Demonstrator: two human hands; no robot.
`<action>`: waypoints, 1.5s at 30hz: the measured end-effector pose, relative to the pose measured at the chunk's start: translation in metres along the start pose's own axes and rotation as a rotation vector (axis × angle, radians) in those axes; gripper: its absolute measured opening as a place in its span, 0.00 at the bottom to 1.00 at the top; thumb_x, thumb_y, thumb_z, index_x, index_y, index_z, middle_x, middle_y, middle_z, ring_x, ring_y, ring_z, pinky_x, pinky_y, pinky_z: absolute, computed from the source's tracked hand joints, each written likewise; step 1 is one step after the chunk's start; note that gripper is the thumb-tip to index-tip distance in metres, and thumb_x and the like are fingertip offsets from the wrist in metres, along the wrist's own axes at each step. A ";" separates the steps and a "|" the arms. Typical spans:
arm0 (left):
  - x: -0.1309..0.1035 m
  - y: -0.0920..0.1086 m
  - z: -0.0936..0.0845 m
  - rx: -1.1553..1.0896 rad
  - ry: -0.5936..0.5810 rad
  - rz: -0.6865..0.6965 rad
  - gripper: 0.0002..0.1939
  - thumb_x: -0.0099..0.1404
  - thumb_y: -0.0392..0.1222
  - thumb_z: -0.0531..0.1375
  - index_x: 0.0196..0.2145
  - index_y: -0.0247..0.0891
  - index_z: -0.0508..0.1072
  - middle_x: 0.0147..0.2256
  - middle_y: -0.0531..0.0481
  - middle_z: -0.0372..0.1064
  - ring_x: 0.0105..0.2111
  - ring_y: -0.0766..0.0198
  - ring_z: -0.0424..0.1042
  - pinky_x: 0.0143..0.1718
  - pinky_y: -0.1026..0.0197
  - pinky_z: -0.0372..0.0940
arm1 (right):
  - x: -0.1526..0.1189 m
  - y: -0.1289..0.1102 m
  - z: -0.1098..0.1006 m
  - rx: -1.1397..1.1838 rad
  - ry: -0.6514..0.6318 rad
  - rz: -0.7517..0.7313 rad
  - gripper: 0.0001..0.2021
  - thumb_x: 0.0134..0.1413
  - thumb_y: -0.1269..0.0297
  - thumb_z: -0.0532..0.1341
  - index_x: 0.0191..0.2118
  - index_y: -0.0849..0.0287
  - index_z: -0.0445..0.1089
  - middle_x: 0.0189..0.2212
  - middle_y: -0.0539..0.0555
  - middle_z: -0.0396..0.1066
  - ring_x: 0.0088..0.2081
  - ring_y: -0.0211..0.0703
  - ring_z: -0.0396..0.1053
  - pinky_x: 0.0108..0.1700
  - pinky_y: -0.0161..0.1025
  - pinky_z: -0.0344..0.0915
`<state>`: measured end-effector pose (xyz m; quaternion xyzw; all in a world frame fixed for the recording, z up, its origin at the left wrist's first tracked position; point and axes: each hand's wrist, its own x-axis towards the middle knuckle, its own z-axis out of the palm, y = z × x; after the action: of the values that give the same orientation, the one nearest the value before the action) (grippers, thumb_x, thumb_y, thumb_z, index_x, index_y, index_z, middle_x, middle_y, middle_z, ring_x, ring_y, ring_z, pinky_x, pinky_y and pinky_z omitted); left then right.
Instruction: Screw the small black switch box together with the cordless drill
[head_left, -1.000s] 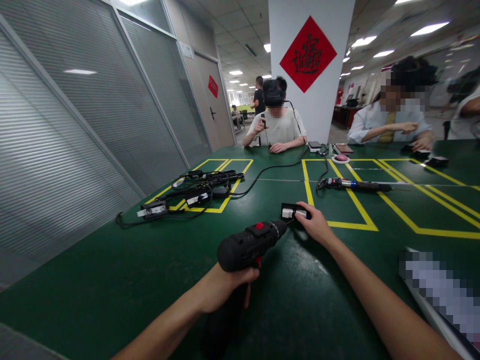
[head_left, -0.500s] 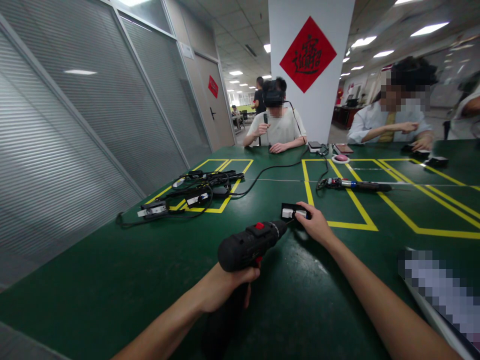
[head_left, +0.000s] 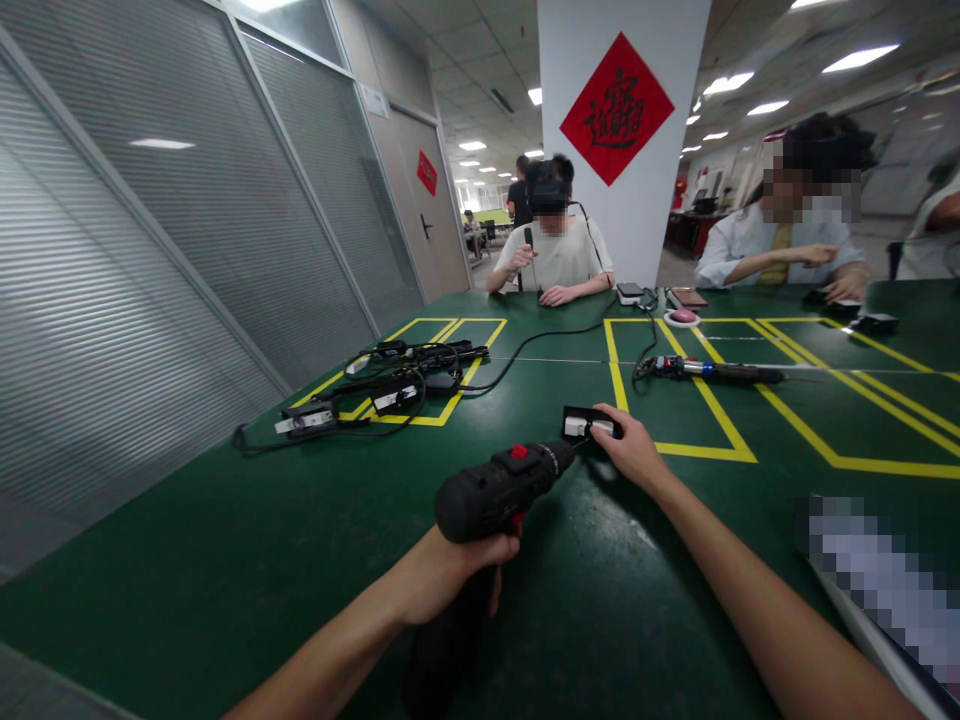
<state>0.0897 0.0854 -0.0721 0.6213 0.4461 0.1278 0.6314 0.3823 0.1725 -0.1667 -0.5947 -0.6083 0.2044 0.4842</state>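
Drill and hands unmoved since before

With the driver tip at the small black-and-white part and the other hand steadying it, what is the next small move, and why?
Probably squeeze the trigger and keep the bit pressed in. The left hand grips the black power drill, whose tip meets the small black-and-white part on the green table. The right hand pins that part down, so it looks braced; whether the bit is seated in a screw is too small to tell.

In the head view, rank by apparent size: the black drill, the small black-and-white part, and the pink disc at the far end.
1. black drill, though it is nearest the camera.
2. small black-and-white part.
3. pink disc, farthest away, so unsure.
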 end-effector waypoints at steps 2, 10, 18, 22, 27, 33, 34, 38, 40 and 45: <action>0.000 0.001 0.000 0.005 -0.002 -0.006 0.13 0.61 0.47 0.57 0.38 0.34 0.67 0.19 0.51 0.67 0.20 0.65 0.66 0.25 0.62 0.57 | 0.000 0.000 0.000 -0.001 0.006 -0.005 0.21 0.52 0.60 0.59 0.52 0.60 0.70 0.48 0.58 0.72 0.48 0.48 0.70 0.53 0.44 0.63; 0.001 -0.002 0.001 -0.023 0.000 0.001 0.14 0.60 0.48 0.57 0.37 0.33 0.67 0.20 0.51 0.67 0.20 0.65 0.65 0.25 0.62 0.58 | 0.001 0.002 0.000 -0.008 0.007 -0.008 0.21 0.52 0.60 0.59 0.52 0.60 0.70 0.48 0.58 0.72 0.49 0.48 0.69 0.54 0.44 0.62; 0.001 -0.003 0.001 -0.032 0.007 0.020 0.14 0.60 0.48 0.58 0.38 0.34 0.66 0.21 0.53 0.66 0.20 0.66 0.66 0.24 0.63 0.58 | 0.001 0.001 0.000 -0.005 -0.001 0.004 0.21 0.52 0.60 0.59 0.52 0.59 0.70 0.48 0.57 0.72 0.48 0.47 0.70 0.53 0.44 0.63; 0.001 -0.004 0.001 -0.012 0.019 0.008 0.14 0.61 0.48 0.57 0.37 0.34 0.67 0.20 0.52 0.67 0.20 0.66 0.66 0.25 0.63 0.57 | 0.001 0.002 0.000 -0.001 -0.009 0.008 0.21 0.52 0.60 0.59 0.52 0.59 0.69 0.48 0.58 0.72 0.48 0.48 0.70 0.53 0.44 0.63; 0.001 -0.003 0.000 0.001 0.014 -0.011 0.13 0.61 0.47 0.57 0.38 0.34 0.67 0.19 0.51 0.68 0.20 0.65 0.65 0.25 0.62 0.57 | 0.001 0.001 0.000 -0.006 0.008 0.000 0.21 0.51 0.60 0.60 0.52 0.60 0.70 0.48 0.58 0.71 0.48 0.48 0.69 0.53 0.44 0.63; 0.001 -0.006 0.000 -0.038 0.015 0.013 0.14 0.61 0.47 0.58 0.40 0.34 0.67 0.20 0.51 0.68 0.20 0.65 0.66 0.25 0.62 0.58 | 0.000 0.001 0.000 -0.010 0.009 -0.002 0.21 0.51 0.60 0.60 0.52 0.59 0.70 0.48 0.58 0.72 0.49 0.49 0.69 0.54 0.45 0.62; 0.001 -0.007 0.000 -0.035 0.011 0.004 0.14 0.61 0.47 0.58 0.40 0.34 0.68 0.20 0.51 0.68 0.20 0.65 0.66 0.25 0.62 0.58 | 0.000 0.001 0.000 -0.008 0.008 -0.003 0.21 0.51 0.60 0.59 0.52 0.59 0.70 0.48 0.58 0.72 0.48 0.48 0.69 0.54 0.45 0.62; 0.002 -0.007 -0.001 -0.036 0.010 -0.012 0.15 0.61 0.48 0.58 0.40 0.34 0.67 0.20 0.51 0.67 0.20 0.65 0.66 0.25 0.61 0.58 | 0.000 0.001 0.000 -0.005 0.007 -0.005 0.21 0.52 0.59 0.59 0.52 0.60 0.70 0.48 0.59 0.72 0.48 0.49 0.70 0.54 0.46 0.62; 0.002 -0.006 -0.001 -0.036 0.014 -0.011 0.15 0.61 0.48 0.58 0.40 0.34 0.68 0.20 0.51 0.68 0.20 0.65 0.66 0.25 0.62 0.58 | 0.000 0.001 0.000 -0.007 0.012 -0.011 0.22 0.52 0.59 0.60 0.52 0.61 0.70 0.48 0.59 0.72 0.49 0.49 0.69 0.54 0.45 0.62; 0.002 -0.007 -0.001 -0.036 0.012 0.005 0.15 0.61 0.48 0.58 0.39 0.33 0.68 0.19 0.51 0.68 0.19 0.65 0.65 0.25 0.62 0.58 | 0.001 0.003 0.001 0.005 0.001 -0.005 0.21 0.52 0.59 0.59 0.52 0.60 0.70 0.47 0.58 0.72 0.48 0.49 0.70 0.54 0.45 0.63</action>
<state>0.0878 0.0865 -0.0789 0.6101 0.4459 0.1409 0.6396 0.3832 0.1742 -0.1691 -0.5920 -0.6091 0.2043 0.4865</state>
